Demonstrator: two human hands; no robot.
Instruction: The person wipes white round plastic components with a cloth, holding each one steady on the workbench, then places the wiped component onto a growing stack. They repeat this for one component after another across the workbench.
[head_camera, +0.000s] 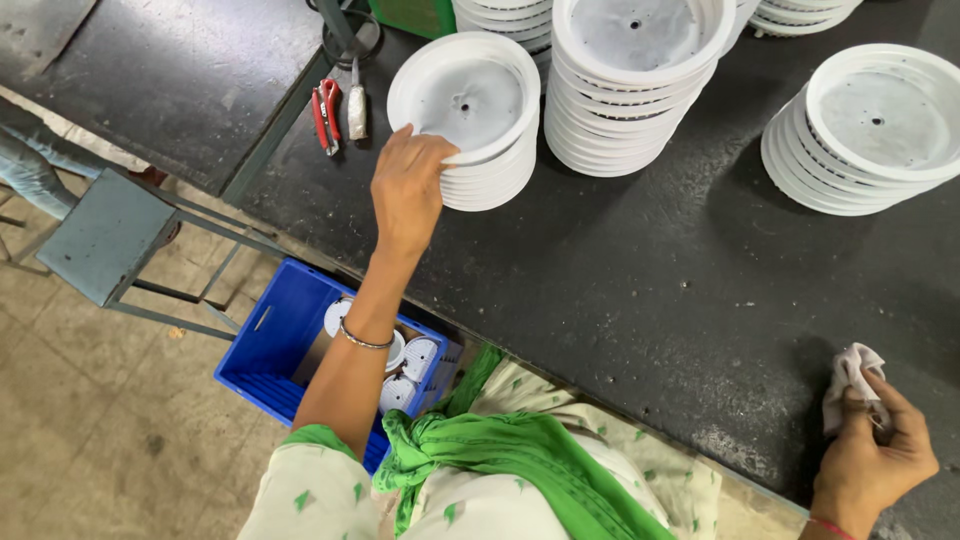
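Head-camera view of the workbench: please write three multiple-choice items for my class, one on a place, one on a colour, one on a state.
1. Where is the blue crate?
A. on the floor beside the bench
B. on the bench top
C. on the stool

2. What colour are the stacked round plastic parts?
A. black
B. white
C. red

3. What is the right hand doing?
A. resting open and flat
B. gripping the pliers
C. holding a crumpled cloth

Answers:
1 A: the crate sits below the bench edge, near the grey stool.
2 B: every stack is white.
3 C: the fingers are closed on the cloth; the left hand touches a stack.
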